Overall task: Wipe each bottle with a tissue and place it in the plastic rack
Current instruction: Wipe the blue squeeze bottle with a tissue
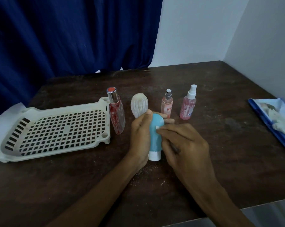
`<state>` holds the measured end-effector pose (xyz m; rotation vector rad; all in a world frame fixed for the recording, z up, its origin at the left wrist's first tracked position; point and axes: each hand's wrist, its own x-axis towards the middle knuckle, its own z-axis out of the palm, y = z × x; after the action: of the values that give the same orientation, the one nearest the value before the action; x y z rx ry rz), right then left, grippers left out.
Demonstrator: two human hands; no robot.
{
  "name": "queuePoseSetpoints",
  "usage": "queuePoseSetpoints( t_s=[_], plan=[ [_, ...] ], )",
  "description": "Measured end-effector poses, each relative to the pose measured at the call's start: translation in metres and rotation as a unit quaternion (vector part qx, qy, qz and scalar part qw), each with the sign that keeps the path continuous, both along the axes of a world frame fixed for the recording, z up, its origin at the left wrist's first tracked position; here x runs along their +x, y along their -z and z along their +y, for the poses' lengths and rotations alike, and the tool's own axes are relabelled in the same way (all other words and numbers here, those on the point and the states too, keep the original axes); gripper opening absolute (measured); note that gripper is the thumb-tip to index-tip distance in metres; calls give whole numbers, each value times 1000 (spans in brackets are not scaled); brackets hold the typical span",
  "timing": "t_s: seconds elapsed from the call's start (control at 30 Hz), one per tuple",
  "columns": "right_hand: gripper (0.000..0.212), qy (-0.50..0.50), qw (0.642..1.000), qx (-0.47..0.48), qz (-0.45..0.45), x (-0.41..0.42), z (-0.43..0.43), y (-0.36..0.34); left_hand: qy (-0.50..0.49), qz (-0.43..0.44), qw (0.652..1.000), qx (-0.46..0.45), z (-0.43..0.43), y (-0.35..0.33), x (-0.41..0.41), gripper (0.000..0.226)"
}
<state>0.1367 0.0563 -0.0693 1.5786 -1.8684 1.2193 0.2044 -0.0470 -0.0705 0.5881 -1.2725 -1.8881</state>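
Note:
My left hand [141, 138] grips a light blue squeeze bottle [155, 136] with a white cap, held cap-down just above the table. My right hand [186, 148] presses a small white tissue [157, 127] against the bottle's front; most of the tissue is hidden under the fingers. The white plastic rack [53, 128] with a grid floor lies to the left and holds nothing. Behind my hands stand a tall clear bottle with red contents [116, 112], a white ribbed squeeze bottle [139, 104], a small pink spray bottle [167, 104] and a larger pink spray bottle [188, 105].
A dark wooden table [220, 145] carries everything, with white crumbs scattered below my hands. A blue tissue packet [276, 118] lies at the right edge. A blue curtain hangs behind on the left, white walls at the back right.

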Motion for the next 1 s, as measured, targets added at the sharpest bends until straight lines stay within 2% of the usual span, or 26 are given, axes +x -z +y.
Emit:
queuePoseSetpoints(
  t_s=[0.13, 0.33, 0.57, 0.73, 0.87, 1.0],
  plan=[
    [22, 40, 999, 10, -11, -12, -4, -4, -28, -18, 999, -13, 0, 4, -2, 42],
    [19, 20, 1000, -6, -22, -7, -17, -15, -38, -10, 999, -12, -3, 9, 0, 35],
    [20, 5, 999, 18, -33, -6, 1, -2, -30, -8, 999, 9, -3, 2, -1, 45],
    [18, 27, 999, -1, -46, -10, -6, -7, -50, -36, 998, -23, 0, 3, -2, 46],
    [16, 3, 998, -9, -62, -12, -16, -14, -53, -28, 998, -12, -4, 6, 0, 34],
    [18, -30, 992, -12, -119, -13, -6, -10, -53, -26, 998, 21, -5, 8, 0, 31]
  ],
)
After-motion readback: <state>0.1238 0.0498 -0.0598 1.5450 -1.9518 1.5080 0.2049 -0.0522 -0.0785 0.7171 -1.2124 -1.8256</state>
